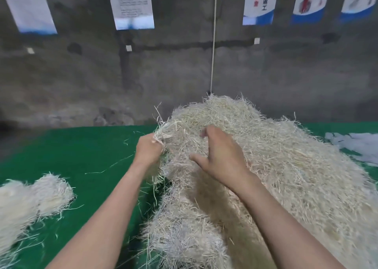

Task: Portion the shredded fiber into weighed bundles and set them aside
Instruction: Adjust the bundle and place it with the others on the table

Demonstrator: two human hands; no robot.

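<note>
Shredded fiber pile is heaped on the green tabletop, centre to right. Both hands are at its left flank.

- Left hand: clenched on a tuft at the pile's edge.
- Right hand: near it, over the pile, fingers spread, gripping nothing; blurred.

Fiber is pale straw colour, in thin tangled strands with no common direction. The mound runs from the near edge toward the wall. A smaller fiber bundle lies well apart, to the left.

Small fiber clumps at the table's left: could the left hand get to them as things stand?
Probably yes. Only bare green table cover and a few stray strands lie between the left hand and the small fiber clumps, though it grips a tuft from the big pile.
</note>
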